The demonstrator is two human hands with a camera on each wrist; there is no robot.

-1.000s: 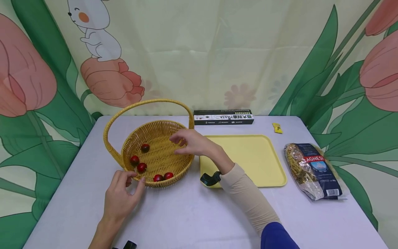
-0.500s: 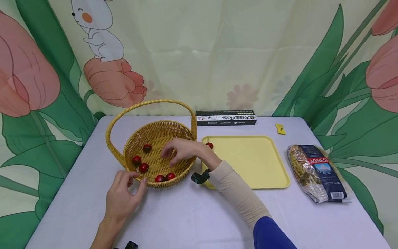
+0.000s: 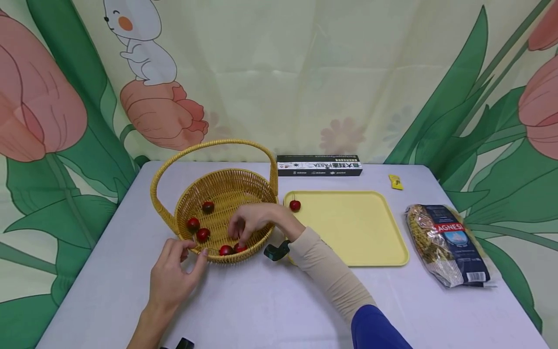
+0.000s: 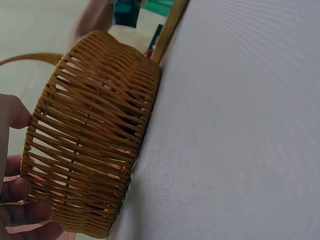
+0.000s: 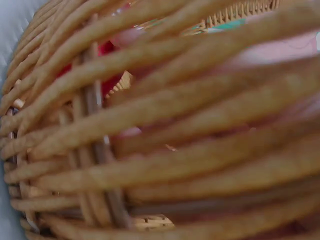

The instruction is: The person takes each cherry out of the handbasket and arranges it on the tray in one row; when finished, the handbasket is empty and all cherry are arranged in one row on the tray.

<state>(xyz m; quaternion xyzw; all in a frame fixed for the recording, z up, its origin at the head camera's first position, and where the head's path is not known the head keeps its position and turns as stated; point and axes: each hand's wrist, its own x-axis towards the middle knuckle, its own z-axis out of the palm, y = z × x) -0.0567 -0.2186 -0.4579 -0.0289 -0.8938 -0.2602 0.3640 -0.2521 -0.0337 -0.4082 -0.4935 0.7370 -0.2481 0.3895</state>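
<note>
- Cherries [image 3: 203, 235], glossy and round, run from bright red to a maroon that looks nearly black on the one farthest back.
- Five sit in a golden wicker basket [image 3: 231, 190] with a tall arched handle: three spread along its left side, two close together by the near rim.
- One more, deep red with a thin stem pointing away, lies at the far left corner of a pale yellow tray [image 3: 348, 228] on the table [image 3: 261, 305].
- Right hand [image 3: 254, 219] reaches into the basket, fingers at the right-hand cherry of the near pair; whether they are clamped on it, I cannot tell.
- Left hand [image 3: 176, 269] grips the near-left rim, thumb and fingers curled on it.
</note>
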